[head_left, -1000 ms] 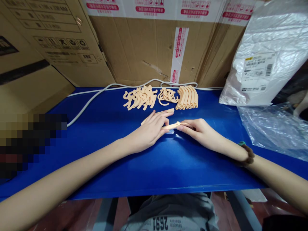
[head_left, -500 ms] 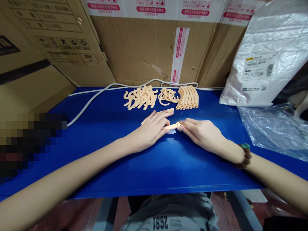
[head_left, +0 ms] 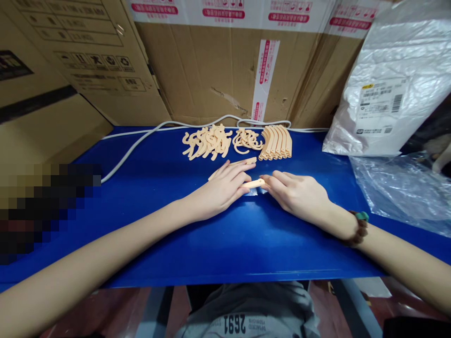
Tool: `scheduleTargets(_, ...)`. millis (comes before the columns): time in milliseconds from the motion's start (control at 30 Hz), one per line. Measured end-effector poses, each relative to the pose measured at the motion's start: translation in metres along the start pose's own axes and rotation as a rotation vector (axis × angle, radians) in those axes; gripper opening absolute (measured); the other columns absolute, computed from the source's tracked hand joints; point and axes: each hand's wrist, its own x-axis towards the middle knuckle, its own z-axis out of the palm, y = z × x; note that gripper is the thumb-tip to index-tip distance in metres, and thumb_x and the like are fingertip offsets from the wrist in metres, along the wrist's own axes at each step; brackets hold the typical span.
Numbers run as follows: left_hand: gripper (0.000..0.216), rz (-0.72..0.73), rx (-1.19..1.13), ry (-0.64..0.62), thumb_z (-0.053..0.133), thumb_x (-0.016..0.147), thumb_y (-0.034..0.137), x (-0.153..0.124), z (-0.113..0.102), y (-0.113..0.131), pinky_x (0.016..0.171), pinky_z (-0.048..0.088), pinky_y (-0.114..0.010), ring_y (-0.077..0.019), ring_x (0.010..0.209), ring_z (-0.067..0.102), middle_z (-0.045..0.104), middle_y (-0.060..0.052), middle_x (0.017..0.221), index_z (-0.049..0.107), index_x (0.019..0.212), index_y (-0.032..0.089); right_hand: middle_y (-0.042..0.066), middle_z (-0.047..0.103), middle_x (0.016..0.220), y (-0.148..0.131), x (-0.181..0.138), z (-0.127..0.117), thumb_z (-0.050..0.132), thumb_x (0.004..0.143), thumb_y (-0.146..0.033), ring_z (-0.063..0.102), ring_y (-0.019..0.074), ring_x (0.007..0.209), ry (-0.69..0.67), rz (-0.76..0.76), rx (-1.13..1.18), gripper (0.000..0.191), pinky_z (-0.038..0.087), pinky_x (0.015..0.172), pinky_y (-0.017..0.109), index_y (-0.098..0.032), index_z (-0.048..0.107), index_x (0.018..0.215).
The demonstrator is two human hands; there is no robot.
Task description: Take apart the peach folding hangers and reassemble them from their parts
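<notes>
Between thumb and fingers, my left hand (head_left: 220,192) pinches a cream-coloured plastic strip (head_left: 254,183) with a small hole near its right end. The closed fingertips of my right hand (head_left: 301,193) press together at that same end, and whatever they grip there is hidden. Beneath and behind my left fingers lies another cream strip (head_left: 249,161), partly covered. Farther back are a heap of S-curved cream pieces (head_left: 210,142), a smaller heap of thin hooked pieces (head_left: 245,140) and a neat row of curved cream handles (head_left: 276,142).
The blue table (head_left: 218,244) ends in front of my body. A white cable (head_left: 136,148) runs along the back, before large cardboard boxes (head_left: 207,70). To the right stand a white plastic package (head_left: 373,103) and a clear plastic bag (head_left: 401,188). The far left is pixelated.
My right fingertips have shifted slightly at the strip's end, and the hole now shows more plainly. My left hand keeps its hold. The whole view has moved a little.
</notes>
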Motion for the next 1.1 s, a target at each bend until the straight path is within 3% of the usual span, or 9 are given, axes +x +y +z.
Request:
scheduleTargets(233, 0.032, -0.014, 0.007, 0.017, 0.030, 0.105, 0.037, 0.0005, 0.0000, -0.0006, 0.123, 0.020, -0.051, -0.0228, 0.150, 0.025, 0.035, -0.012, 0.158, 0.056, 0.104, 0.019, 0.008, 0.071, 0.100, -0.0029, 0.0023, 0.0018, 0.029, 0.106, -0.040, 0.069, 0.0202, 0.086, -0.189, 0.202, 0.362, 0.044, 0.045, 0.069, 0.028, -0.017, 0.065, 0.112)
scheduleTargets(467, 0.029, 0.012, 0.024, 0.020, 0.031, 0.105, 0.037, 0.0005, 0.0019, -0.0010, 0.123, 0.021, -0.053, -0.0234, 0.151, 0.023, 0.034, -0.013, 0.158, 0.054, 0.109, 0.019, 0.007, 0.073, 0.102, 0.0008, 0.0046, -0.0014, 0.034, 0.105, -0.043, 0.069, 0.0204, 0.088, -0.181, 0.262, 0.628, 0.040, 0.047, 0.076, 0.029, -0.018, 0.066, 0.107)
scheduleTargets(667, 0.030, 0.017, 0.037, 0.018, 0.030, 0.106, 0.036, 0.0000, 0.0024, -0.0011, 0.123, 0.021, -0.053, -0.0234, 0.150, 0.023, 0.034, -0.013, 0.158, 0.054, 0.111, 0.018, 0.008, 0.072, 0.098, 0.0039, 0.0018, -0.0004, 0.031, 0.105, -0.043, 0.069, 0.0213, 0.084, -0.146, 0.179, 0.440, 0.043, 0.045, 0.069, 0.029, -0.016, 0.065, 0.108)
scheduleTargets(867, 0.030, 0.024, 0.050, -0.003, 0.031, 0.106, 0.035, -0.0003, 0.0018, -0.0016, 0.123, 0.020, -0.051, -0.0232, 0.150, 0.025, 0.036, -0.013, 0.157, 0.055, 0.109, 0.018, 0.007, 0.071, 0.092, 0.0010, -0.0005, -0.0007, 0.025, 0.106, -0.042, 0.065, 0.0170, 0.067, -0.091, 0.081, 0.160, 0.047, 0.032, 0.052, 0.028, -0.015, 0.064, 0.109)
scheduleTargets(1100, 0.030, 0.020, 0.030, 0.001, 0.031, 0.105, 0.036, -0.0004, 0.0026, -0.0022, 0.123, 0.020, -0.051, -0.0231, 0.149, 0.026, 0.037, -0.011, 0.157, 0.055, 0.110, 0.019, 0.005, 0.069, 0.085, 0.0018, -0.0030, 0.0003, 0.027, 0.107, -0.037, 0.063, 0.0143, 0.064, 0.020, -0.011, 0.008, 0.044, 0.029, 0.052, 0.029, -0.014, 0.064, 0.106)
